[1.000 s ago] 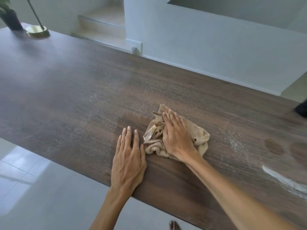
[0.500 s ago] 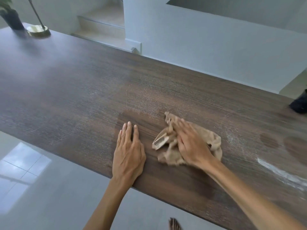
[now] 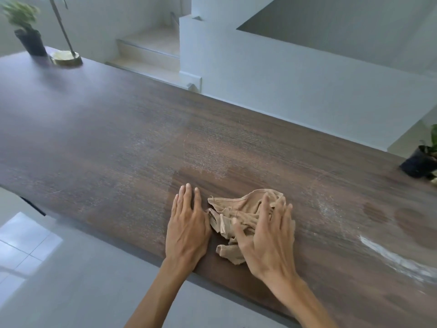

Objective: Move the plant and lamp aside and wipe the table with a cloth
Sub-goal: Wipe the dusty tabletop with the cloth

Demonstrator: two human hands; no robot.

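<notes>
Lying under the right hand (image 3: 267,240), the cloth (image 3: 238,209).

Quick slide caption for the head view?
Right hand presses cloth on table; left hand rests flat beside it.

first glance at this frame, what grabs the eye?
The two hands at the near table edge: the right hand presses a crumpled tan cloth, the left hand lies flat beside it. Next, the white streak on the dark wood at right, then the plant and lamp at the far left corner.
</notes>
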